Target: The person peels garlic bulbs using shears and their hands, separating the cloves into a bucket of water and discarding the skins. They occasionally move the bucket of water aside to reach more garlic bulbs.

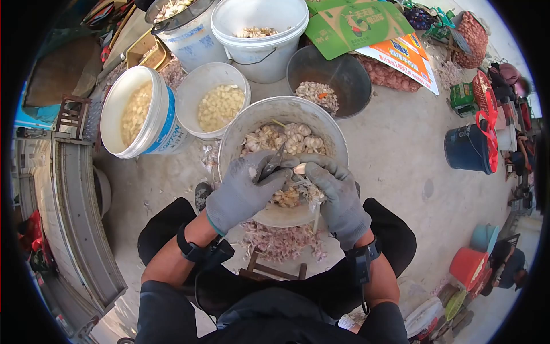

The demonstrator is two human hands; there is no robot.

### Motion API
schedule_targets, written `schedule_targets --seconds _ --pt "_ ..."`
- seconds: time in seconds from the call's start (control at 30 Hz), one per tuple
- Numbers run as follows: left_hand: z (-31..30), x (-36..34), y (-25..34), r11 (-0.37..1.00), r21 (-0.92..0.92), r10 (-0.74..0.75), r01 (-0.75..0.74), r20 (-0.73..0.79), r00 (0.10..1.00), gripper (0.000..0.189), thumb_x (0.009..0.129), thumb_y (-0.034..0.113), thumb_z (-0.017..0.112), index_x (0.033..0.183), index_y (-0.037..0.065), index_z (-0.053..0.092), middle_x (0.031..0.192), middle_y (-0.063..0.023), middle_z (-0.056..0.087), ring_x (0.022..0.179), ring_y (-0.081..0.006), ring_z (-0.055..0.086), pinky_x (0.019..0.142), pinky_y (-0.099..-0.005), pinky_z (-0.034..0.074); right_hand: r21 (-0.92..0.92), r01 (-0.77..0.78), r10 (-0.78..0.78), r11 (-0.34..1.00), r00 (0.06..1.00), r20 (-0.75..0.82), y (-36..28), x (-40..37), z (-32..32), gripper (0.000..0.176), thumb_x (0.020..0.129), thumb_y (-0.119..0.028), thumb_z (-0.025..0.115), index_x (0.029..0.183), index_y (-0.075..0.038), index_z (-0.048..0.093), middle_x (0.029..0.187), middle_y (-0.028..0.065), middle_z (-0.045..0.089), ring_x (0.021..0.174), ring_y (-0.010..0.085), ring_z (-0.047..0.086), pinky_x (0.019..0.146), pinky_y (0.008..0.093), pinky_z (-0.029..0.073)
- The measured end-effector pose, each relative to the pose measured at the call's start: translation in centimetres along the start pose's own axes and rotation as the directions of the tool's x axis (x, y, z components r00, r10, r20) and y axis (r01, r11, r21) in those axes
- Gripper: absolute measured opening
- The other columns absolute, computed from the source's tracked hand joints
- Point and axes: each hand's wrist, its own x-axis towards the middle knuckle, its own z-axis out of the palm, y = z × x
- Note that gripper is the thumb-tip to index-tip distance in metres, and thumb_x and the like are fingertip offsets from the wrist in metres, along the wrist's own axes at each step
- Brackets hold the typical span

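Garlic clove [299, 168] — pale, at the right thumb tip, over the large tub [339, 135]. Gloved left hand [246, 183] clenched round a small dark blade [272, 163], pointing up and close to the clove. Gloved right hand [339, 198] with fingers bent, grasping garlic with papery skin and stalk [313, 194]. Below both, inside the tub, whole bulbs [295, 137]; beyond the rim, to the left — pale cloves in a smaller white bucket [186, 92]. Under the tub, loose reddish skins [281, 241].
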Motion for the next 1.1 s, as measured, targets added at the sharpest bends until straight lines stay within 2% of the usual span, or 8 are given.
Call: schedule_targets --seconds 0.17,0.3,0.4,0.47,0.57,0.87,1.0,1.1 --pt "-0.3 0.1 0.1 0.965 0.219 0.138 -0.143 0.038 0.990 0.027 0.088 0.017 0.076 0.108 0.000 0.068 0.094 -0.0190 0.071 0.084 -0.0318 0.071 0.075 -0.0399 0.056 -0.020 0.018 -0.018 1.000 0.999 0.039 0.0 0.1 -0.4 0.030 0.104 -0.018 0.059 0.126 0.001 0.067 0.115 0.0074 0.072 0.108 0.0109 0.064 0.099 0.0282 0.050" --pt "-0.4 0.0 -0.5 0.929 0.268 0.246 -0.254 0.064 0.967 0.026 0.088 0.016 0.075 0.108 0.001 0.068 0.095 -0.0178 0.071 0.084 -0.0348 0.071 0.075 -0.0415 0.056 -0.041 0.013 -0.012 0.999 1.000 0.019 0.3 0.1 -0.6 0.029 0.103 -0.017 0.060 0.124 0.002 0.068 0.111 0.0070 0.072 0.104 0.0103 0.065 0.095 0.0269 0.052" --pt "-0.3 0.1 -1.2 0.883 0.287 0.369 -0.371 0.062 0.927 0.025 0.087 0.014 0.075 0.109 0.003 0.069 0.094 -0.0166 0.071 0.082 -0.0361 0.070 0.074 -0.0430 0.055 -0.050 -0.035 0.036 0.998 0.999 0.009 0.2 0.3 -0.8 0.028 0.101 -0.015 0.063 0.123 0.002 0.069 0.108 0.0063 0.073 0.100 0.0097 0.066 0.092 0.0255 0.053" --pt "-0.1 0.5 -1.2 0.781 0.393 0.500 -0.485 0.073 0.863 0.018 0.087 0.012 0.076 0.098 0.000 0.068 0.080 -0.0140 0.065 0.068 -0.0311 0.065 0.062 -0.0394 0.051 -0.085 -0.050 0.050 0.995 0.999 -0.001 -0.2 0.3 -0.8 0.027 0.100 -0.015 0.066 0.121 0.003 0.070 0.106 0.0061 0.074 0.097 0.0093 0.067 0.090 0.0249 0.054" --pt "0.1 0.5 -2.1 0.730 0.422 0.563 -0.538 0.075 0.823 0.019 0.086 0.010 0.076 0.101 0.002 0.068 0.086 -0.0139 0.066 0.071 -0.0344 0.065 0.064 -0.0408 0.052 -0.027 -0.134 0.134 0.991 0.991 -0.013 -1.0 0.2 -0.5 0.027 0.099 -0.014 0.068 0.119 0.003 0.070 0.105 0.0063 0.074 0.096 0.0096 0.067 0.089 0.0252 0.054" --pt "0.4 0.1 -2.3 0.695 0.511 0.473 -0.507 0.207 0.857 0.022 0.083 0.010 0.076 0.103 0.004 0.067 0.090 -0.0124 0.066 0.082 -0.0347 0.066 0.071 -0.0420 0.053 -0.039 -0.192 0.192 0.981 0.981 -0.004 -1.1 0.3 -0.6 0.024 0.096 -0.017 0.072 0.111 0.003 0.071 0.098 0.0030 0.072 0.089 0.0075 0.065 0.082 0.0231 0.052" --pt "0.5 0.0 -2.3 0.709 0.453 0.518 -0.540 0.185 0.835 0.019 0.084 0.009 0.075 0.101 0.003 0.068 0.085 -0.0135 0.065 0.077 -0.0358 0.065 0.068 -0.0422 0.052 -0.001 -0.215 0.215 0.977 0.976 -0.018 -1.0 0.2 -0.4 0.024 0.096 -0.018 0.073 0.109 0.003 0.071 0.095 0.0016 0.071 0.086 0.0066 0.063 0.078 0.0228 0.051" --pt "0.5 0.2 -1.8 0.780 0.415 0.437 -0.469 0.177 0.882 0.016 0.084 0.008 0.073 0.098 0.002 0.068 0.081 -0.0153 0.064 0.072 -0.0364 0.064 0.065 -0.0422 0.051 0.019 -0.273 0.274 0.962 0.962 -0.008 -1.0 0.2 -0.6 0.026 0.096 -0.019 0.073 0.110 0.003 0.071 0.095 0.0017 0.071 0.086 0.0065 0.063 0.078 0.0227 0.051"
